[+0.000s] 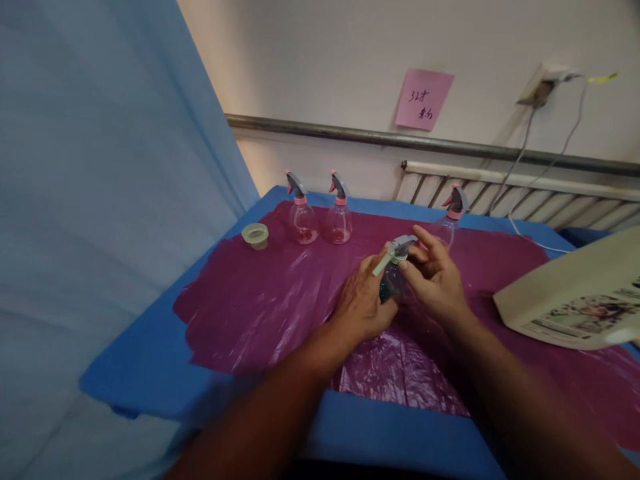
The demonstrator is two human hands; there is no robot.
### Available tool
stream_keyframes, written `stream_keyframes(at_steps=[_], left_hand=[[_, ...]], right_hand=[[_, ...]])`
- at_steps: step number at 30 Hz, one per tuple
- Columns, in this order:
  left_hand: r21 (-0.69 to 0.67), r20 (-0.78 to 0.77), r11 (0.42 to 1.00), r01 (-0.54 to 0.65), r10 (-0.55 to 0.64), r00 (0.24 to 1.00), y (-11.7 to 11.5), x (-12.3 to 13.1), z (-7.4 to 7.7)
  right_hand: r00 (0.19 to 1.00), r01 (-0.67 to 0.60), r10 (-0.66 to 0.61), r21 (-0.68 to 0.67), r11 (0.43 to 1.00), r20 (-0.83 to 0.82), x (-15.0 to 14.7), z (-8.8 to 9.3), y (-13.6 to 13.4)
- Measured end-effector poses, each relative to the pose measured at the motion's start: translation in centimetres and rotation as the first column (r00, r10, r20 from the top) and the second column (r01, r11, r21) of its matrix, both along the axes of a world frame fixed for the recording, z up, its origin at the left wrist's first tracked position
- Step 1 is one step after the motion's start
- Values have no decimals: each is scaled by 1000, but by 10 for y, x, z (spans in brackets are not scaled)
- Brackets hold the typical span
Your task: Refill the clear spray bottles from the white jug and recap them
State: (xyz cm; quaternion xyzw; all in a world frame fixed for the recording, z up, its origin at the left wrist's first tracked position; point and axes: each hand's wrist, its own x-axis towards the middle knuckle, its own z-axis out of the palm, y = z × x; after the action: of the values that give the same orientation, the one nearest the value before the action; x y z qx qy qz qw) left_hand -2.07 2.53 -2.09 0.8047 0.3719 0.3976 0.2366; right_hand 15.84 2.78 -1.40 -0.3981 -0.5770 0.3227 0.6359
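Observation:
Both hands are at a clear spray bottle [400,248] with a grey and pale green trigger head and dark green at its lower part. My left hand [361,300] is wrapped round the bottle's body from the left. The thumb and fingers of my right hand [436,275] close on the collar under the spray head, its index finger raised. Just behind my right hand stands a spray bottle with a pink collar [454,215], its body partly hidden. Two more pink-collared spray bottles [303,223] [339,223] stand upright farther left.
A pale green cup [255,235] sits at the left. At the right, a large cream jug [575,293] with a label leans into view. Purple plastic sheeting [240,300] covers the blue table [135,360]. A radiator [500,187], pipe [350,133] and hanging cables [525,140] line the wall.

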Motion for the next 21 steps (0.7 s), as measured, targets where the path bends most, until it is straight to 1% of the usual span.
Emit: stream_keyframes(at_steps=[2, 4, 6, 9, 11, 13, 17, 19, 21], left_hand=[[-7, -7, 1000, -9, 9, 1000, 0, 0, 0], [-25, -15, 1000, -19, 18, 1000, -1, 0, -1], [-35, -11, 999, -12, 12, 1000, -2, -1, -2], [-29, 3, 999, 13, -13, 1000, -2, -2, -2], [-33, 4, 999, 19, -19, 1000, -2, -2, -3], [-42, 4, 999, 16, -16, 1000, -1, -2, -3], [-44, 15, 999, 15, -15, 1000, 0, -1, -4], [-42, 20, 999, 18, -17, 1000, 0, -1, -5], [-41, 23, 999, 18, -17, 1000, -1, -1, -5]], right_hand=[[998, 67, -67, 19, 998, 7, 0, 0, 4], [994, 105, -105, 23, 994, -6, -1, 0, 7], [996, 90, -90, 10, 996, -22, -3, 1, 8], [999, 12, -13, -16, 1000, -48, -3, 1, 5], [999, -19, 17, -41, 999, -51, -3, -1, 2], [999, 2, -3, -54, 999, -34, -2, -2, 0], [996, 91, -91, -23, 996, -5, -4, -3, 3], [996, 84, -84, -21, 996, -9, -6, -1, 4], [999, 41, -41, -21, 999, -20, -6, 1, 4]])
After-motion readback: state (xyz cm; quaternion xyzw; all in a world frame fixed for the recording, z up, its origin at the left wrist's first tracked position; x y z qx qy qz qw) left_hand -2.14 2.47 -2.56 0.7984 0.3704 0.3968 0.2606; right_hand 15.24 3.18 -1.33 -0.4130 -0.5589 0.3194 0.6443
